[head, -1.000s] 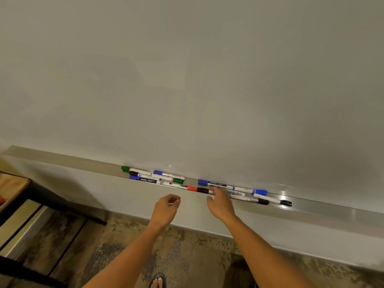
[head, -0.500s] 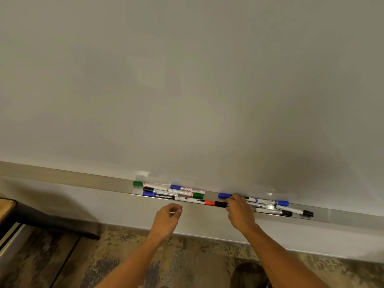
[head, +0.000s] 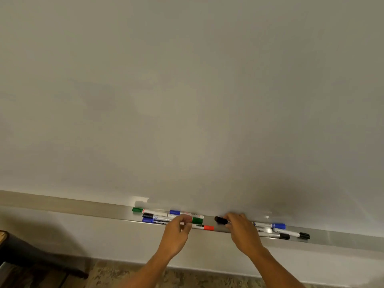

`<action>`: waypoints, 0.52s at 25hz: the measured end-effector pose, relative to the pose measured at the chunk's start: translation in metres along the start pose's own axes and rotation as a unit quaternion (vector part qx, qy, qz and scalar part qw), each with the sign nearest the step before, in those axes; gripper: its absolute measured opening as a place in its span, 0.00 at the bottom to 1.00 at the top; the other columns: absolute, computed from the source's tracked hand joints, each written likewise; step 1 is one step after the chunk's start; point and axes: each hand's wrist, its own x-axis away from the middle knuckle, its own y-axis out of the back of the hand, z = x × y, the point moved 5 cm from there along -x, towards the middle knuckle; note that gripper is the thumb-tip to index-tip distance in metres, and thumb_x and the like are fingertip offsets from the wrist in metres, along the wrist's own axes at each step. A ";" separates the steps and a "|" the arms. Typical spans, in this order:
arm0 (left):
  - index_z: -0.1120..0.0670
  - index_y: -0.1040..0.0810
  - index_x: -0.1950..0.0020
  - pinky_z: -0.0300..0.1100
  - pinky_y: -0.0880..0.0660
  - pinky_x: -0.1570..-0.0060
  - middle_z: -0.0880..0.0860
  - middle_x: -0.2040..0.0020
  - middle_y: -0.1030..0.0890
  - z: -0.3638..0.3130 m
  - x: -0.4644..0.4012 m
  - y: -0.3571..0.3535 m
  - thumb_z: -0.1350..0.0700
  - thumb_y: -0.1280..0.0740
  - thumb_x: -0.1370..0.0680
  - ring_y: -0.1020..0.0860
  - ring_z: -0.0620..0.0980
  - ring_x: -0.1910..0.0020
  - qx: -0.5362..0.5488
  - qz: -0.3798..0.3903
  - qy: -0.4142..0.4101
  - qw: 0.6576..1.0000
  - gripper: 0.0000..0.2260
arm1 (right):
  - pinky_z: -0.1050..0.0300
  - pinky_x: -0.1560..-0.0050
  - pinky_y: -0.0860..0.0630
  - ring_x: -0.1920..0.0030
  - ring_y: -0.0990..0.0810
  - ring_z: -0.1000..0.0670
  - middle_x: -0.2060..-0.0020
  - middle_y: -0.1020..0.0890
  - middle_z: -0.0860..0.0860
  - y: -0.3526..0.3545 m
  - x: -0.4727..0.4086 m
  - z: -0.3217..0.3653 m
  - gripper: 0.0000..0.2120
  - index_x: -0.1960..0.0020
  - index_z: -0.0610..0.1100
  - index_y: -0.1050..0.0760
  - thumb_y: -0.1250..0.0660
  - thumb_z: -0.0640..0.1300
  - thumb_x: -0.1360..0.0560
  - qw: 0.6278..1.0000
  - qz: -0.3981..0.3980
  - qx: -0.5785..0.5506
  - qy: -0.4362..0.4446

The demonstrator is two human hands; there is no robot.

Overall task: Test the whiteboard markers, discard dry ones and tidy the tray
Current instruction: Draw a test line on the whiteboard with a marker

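A metal tray [head: 342,239] runs along the bottom of the whiteboard [head: 187,100]. On its left part lie several markers, among them a green-capped one [head: 138,209], a blue-capped one [head: 174,212] and a thick green-capped one [head: 197,220]. My left hand [head: 175,235] pinches the white body of the red-capped marker [head: 208,227] at the tray's front edge. My right hand [head: 242,231] grips a black-capped marker [head: 221,220] and holds it slightly above the tray; its body is hidden in my fingers. More markers with blue [head: 278,225] and black caps [head: 304,235] lie to the right.
Below the tray is a plain white wall, then patterned carpet [head: 104,275]. A dark piece of furniture [head: 31,256] stands at the lower left, with a wooden corner [head: 1,235] at the frame's edge.
My left hand rose from below the tray to the red-capped marker. My right hand closed on the black-capped marker and lifted it away from the red cap. The view tilted upward.
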 end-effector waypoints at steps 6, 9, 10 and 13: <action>0.47 0.27 0.33 0.27 0.28 0.44 0.42 0.37 0.29 -0.078 0.017 -0.022 0.57 0.35 0.19 0.23 0.38 0.47 -0.140 0.040 -0.182 0.973 0.15 | 0.53 0.35 0.41 0.41 0.25 0.55 0.45 0.22 0.61 0.038 0.025 0.033 0.11 0.39 0.58 0.27 0.39 0.46 0.18 0.995 -0.058 0.023 0.079; 0.49 0.23 0.36 0.33 0.27 0.43 0.45 0.41 0.24 -0.104 0.022 -0.022 0.55 0.34 0.19 0.24 0.41 0.48 -0.190 0.037 -0.203 0.960 0.12 | 0.55 0.32 0.39 0.41 0.24 0.53 0.40 0.23 0.58 0.058 0.036 0.047 0.12 0.35 0.54 0.28 0.40 0.45 0.17 0.992 -0.063 0.003 0.106; 0.50 0.22 0.38 0.34 0.27 0.44 0.46 0.42 0.23 -0.113 0.024 -0.019 0.54 0.34 0.19 0.24 0.41 0.49 -0.203 0.032 -0.207 0.956 0.10 | 0.60 0.37 0.35 0.43 0.24 0.53 0.40 0.24 0.58 0.067 0.038 0.051 0.12 0.35 0.54 0.29 0.40 0.45 0.17 0.992 -0.062 -0.017 0.112; 0.51 0.20 0.42 0.36 0.27 0.47 0.48 0.45 0.21 -0.137 0.032 -0.008 0.50 0.33 0.20 0.24 0.44 0.50 -0.264 0.044 -0.222 0.938 0.10 | 0.66 0.50 0.28 0.46 0.24 0.55 0.41 0.27 0.57 0.090 0.044 0.059 0.13 0.35 0.52 0.29 0.36 0.43 0.19 0.987 -0.028 -0.080 0.139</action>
